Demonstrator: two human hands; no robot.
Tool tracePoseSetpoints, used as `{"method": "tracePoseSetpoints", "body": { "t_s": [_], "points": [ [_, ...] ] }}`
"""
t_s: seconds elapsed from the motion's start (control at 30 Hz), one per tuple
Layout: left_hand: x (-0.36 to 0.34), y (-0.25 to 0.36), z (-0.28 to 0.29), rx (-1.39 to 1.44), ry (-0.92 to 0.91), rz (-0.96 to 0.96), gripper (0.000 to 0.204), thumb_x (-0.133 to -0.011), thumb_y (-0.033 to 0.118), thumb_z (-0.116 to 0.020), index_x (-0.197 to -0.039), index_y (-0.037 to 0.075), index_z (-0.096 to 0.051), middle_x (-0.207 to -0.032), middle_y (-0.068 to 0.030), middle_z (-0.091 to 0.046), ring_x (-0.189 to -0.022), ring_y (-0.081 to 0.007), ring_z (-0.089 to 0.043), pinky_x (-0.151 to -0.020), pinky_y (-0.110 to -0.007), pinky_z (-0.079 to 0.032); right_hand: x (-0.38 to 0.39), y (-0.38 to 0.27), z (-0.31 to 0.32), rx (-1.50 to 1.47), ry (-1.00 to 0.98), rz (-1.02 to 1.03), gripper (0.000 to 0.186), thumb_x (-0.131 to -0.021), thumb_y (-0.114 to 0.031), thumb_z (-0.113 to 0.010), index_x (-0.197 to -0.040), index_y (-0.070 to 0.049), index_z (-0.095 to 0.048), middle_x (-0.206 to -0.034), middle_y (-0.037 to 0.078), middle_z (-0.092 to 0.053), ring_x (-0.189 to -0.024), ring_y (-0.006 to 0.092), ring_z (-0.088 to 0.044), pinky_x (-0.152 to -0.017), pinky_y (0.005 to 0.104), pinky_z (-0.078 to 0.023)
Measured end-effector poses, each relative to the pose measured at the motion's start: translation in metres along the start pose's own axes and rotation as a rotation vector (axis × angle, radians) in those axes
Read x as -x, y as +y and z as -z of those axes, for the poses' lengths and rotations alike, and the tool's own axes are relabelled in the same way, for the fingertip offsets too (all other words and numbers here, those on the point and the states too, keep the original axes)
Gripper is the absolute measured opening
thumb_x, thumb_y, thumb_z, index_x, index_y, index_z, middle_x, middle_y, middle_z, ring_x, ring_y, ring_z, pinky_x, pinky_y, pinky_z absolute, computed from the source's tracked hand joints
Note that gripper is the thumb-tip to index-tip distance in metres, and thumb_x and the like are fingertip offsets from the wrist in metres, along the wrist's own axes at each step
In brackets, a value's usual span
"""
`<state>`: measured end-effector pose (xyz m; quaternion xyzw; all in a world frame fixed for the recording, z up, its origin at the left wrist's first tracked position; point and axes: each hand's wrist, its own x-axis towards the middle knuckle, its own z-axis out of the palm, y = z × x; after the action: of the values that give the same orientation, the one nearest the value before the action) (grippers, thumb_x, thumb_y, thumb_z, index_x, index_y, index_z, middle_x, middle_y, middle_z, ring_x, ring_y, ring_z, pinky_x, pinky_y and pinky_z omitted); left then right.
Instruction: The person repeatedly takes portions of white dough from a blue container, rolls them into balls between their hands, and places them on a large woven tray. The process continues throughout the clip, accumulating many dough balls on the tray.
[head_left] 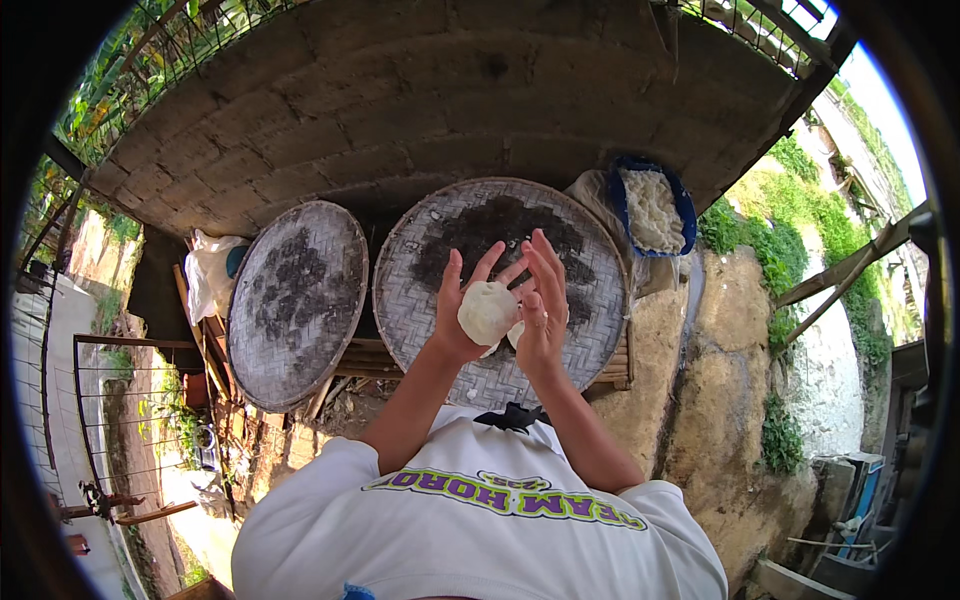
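A round, flattened white dough patty (487,313) rests against the palm and fingers of my left hand (450,318), in front of my chest. Close on its right is my right hand (543,325), fingers stretched out and apart, tilted toward the patty. Small white pieces show between the two hands, partly hidden; whether they lie in a hand or on the tray beneath is unclear. Both hands are above the near part of a large round woven bamboo tray (408,290), pale with a dark patch in its middle.
Another round woven tray (340,290) leans tilted at the left. A blue basin (622,212) holding a white doughy mass (653,210) sits at the far right of the big tray. Behind stands a grey block wall (450,110); a white plastic bag (210,275) hangs at far left.
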<state>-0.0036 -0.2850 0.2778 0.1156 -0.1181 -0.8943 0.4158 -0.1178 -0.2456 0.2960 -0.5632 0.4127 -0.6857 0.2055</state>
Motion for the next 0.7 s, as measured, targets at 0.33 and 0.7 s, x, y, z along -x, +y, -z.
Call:
{"method": "tracePoseSetpoints", "body": {
  "t_s": [0.33,0.7],
  "points": [
    [0.008,-0.003,-0.003,0.047,0.183,0.032,0.070,-0.100,0.063,-0.041,-0.144,0.009,-0.049,-0.149,-0.0184,-0.052,-0.143,-0.0329,-0.047,-0.119,-0.049,-0.038,0.022,-0.005,-0.003,-0.273,0.001,-0.557,0.036,-0.104,-0.021,-0.063,-0.132,0.002,-0.061,-0.125,0.012,-0.065,-0.117,0.0199,-0.062,-0.104,0.0362,-0.049],
    [-0.047,-0.037,0.052,-0.689,0.892,-0.041,0.060,-0.098,0.055,-0.054,-0.138,0.011,-0.050,-0.135,-0.0133,-0.055,-0.131,-0.0295,-0.052,-0.111,-0.052,-0.039,0.031,0.107,0.072,-0.709,0.278,-1.413,0.037,-0.100,-0.034,-0.070,-0.122,-0.006,-0.063,-0.114,0.008,-0.068,-0.105,0.0194,-0.068,-0.087,0.0349,-0.057]
  ]
}}
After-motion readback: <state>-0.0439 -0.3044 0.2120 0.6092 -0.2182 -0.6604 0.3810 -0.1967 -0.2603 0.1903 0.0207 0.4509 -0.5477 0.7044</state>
